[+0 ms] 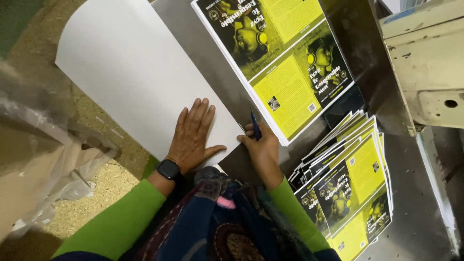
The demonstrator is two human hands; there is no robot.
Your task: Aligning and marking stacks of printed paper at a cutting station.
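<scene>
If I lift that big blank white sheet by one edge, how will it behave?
The white sheet will probably flop: its far part already curves up unsupported. It looks thin and light for its area, held flat only under the left hand. It may slide easily on the smooth metal table.

A large blank white sheet (140, 67) lies flat, slanting from upper left to frame centre, its lower corner under a flat palm. A dark blue pen (255, 124) stands near upright at centre, gripped in a fist, just beside a stack of yellow-and-black printed sheets (285, 53) at upper centre.
</scene>
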